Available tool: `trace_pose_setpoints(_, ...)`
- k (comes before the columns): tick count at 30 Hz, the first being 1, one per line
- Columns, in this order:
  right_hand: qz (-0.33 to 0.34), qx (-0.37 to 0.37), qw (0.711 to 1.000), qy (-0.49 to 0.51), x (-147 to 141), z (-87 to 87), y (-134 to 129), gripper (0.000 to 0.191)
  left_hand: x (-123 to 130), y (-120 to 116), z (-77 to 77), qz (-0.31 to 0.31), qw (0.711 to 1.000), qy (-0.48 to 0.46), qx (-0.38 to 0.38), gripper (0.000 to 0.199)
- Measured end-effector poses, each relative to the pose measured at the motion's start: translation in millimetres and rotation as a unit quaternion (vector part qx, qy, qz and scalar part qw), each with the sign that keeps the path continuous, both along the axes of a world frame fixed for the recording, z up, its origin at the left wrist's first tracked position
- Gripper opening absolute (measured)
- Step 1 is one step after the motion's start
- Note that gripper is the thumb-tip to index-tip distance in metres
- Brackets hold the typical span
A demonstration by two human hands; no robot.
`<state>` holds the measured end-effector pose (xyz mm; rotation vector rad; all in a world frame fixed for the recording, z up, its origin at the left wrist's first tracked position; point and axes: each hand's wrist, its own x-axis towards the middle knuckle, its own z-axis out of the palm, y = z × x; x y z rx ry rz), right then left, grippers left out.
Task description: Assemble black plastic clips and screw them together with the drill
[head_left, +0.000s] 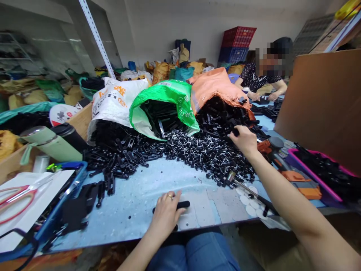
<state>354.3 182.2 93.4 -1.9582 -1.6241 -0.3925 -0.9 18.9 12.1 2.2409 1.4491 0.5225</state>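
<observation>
Near the table's front edge, my left hand [166, 212] is closed over a long black bar-shaped part [184, 204], whose rounded end sticks out past the fingers. My right hand [246, 142] reaches forward over the heaps and pinches a small black part [235, 131]; its exact kind is too small to tell. Below that hand spreads a heap of black-headed pins with silver shanks [203, 152]. Behind it, black parts [214, 116] spill from an orange sack [217, 84]. More flat black parts with slots [124, 154] lie to the left.
A green sack [186, 99] and white sack [115, 98] stand at the back. Red scissors [19, 197] rest on a blue basket [81, 169] at left. On the right are a power tool [278, 156], a metal rod [254, 194], a pink bin [293, 151] and a co-worker [262, 77].
</observation>
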Motion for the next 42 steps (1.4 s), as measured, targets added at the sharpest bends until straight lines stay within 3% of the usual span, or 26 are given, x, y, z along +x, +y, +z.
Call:
trace_pose_setpoints(2, 0.109, 0.08, 0.988, 0.071, -25.5, 0.8, -45.4, 0.031, 1.8, 3.5, 4.9, 0.047, 0.981, -0.171, -0.076, 0.049)
trace_pose_setpoints(4, 0.202, 0.096, 0.954, 0.199, -59.0, -5.6, -96.7, 0.029, 4.4, 11.0, 12.2, 0.103, 0.909, -0.362, -0.178, 0.053)
trace_pose_setpoints(6, 0.292, 0.022, 0.891, 0.347, -92.2, -16.6, -141.5, 0.026, 7.1, 17.3, 18.8, 0.149, 0.802, -0.514, -0.264, 0.053)
trace_pose_setpoints(7, 0.333, -0.045, 0.852, 0.402, -106.0, -22.3, -158.2, 0.028, 8.4, 18.1, 21.1, 0.168, 0.76, -0.56, -0.283, 0.052)
trace_pose_setpoints(8, 0.371, -0.128, 0.804, 0.447, -117.2, -27.4, -170.3, 0.031, 9.8, 16.9, 22.5, 0.182, 0.736, -0.586, -0.284, 0.049)
trace_pose_setpoints(10, 0.42, -0.311, 0.687, 0.505, -131.0, -34.6, -181.4, 0.041, 12.9, 8.2, 23.0, 0.193, 0.743, -0.59, -0.25, 0.043)
trace_pose_setpoints(12, 0.432, -0.462, 0.574, 0.52, -135.3, -38.1, -180.9, 0.053, 15.4, -4.6, 21.5, 0.146, 0.791, -0.554, -0.214, 0.039)
trace_pose_setpoints(13, 0.431, -0.51, 0.544, 0.508, -135.1, -39.0, -179.1, 0.059, 15.5, -10.3, 20.4, 0.107, 0.818, -0.527, -0.204, 0.037)
trace_pose_setpoints(14, 0.432, -0.536, 0.543, 0.481, -133.8, -39.6, -177.3, 0.063, 14.4, -14.5, 19.1, 0.069, 0.842, -0.498, -0.193, 0.037)
trace_pose_setpoints(15, 0.438, -0.54, 0.571, 0.436, -131.7, -40.2, -176.1, 0.064, 12.1, -16.6, 17.5, 0.038, 0.865, -0.468, -0.178, 0.038)
trace_pose_setpoints(18, 0.464, -0.46, 0.726, 0.216, -123.9, -43.8, -177.1, 0.049, 0.5, -11.2, 11.0, -0.025, 0.936, -0.333, -0.113, 0.041)
trace_pose_setpoints(19, 0.467, -0.425, 0.764, 0.132, -121.7, -46.2, -178.3, 0.043, -3.0, -7.4, 8.3, -0.047, 0.959, -0.264, -0.092, 0.039)
trace_pose_setpoints(21, 0.463, -0.384, 0.799, -0.009, -119.4, -52.8, -180.5, 0.037, -5.9, -1.3, 3.5, -0.099, 0.985, -0.119, -0.069, 0.036)
trace_pose_setpoints(24, 0.442, -0.372, 0.808, -0.115, -122.0, -63.3, -182.3, 0.033, -0.3, -0.5, -0.4, -0.129, 0.991, 0.006, -0.045, 0.034)
trace_pose_setpoints(27, 0.415, -0.349, 0.827, -0.145, -129.1, -66.3, -184.9, 0.034, 6.6, -5.9, -0.9, -0.114, 0.993, 0.039, -0.011, 0.052)
trace_pose_setpoints(30, 0.387, -0.306, 0.853, -0.168, -137.7, -59.8, -190.1, 0.032, 6.8, -9.8, -3.7, -0.09, 0.995, 0.026, 0.016, 0.065)
trace_pose_setpoints(34, 0.364, -0.27, 0.868, -0.203, -146.4, -46.9, -193.3, 0.028, 2.4, -11.3, -12.3, -0.067, 0.997, -0.001, 0.046, 0.053)
trace_pose_setpoints(42, 0.382, -0.259, 0.856, -0.232, -152.9, -30.5, -183.2, 0.026, -1.9, -7.7, -15.3, -0.072, 0.994, -0.048, 0.068, 0.042)
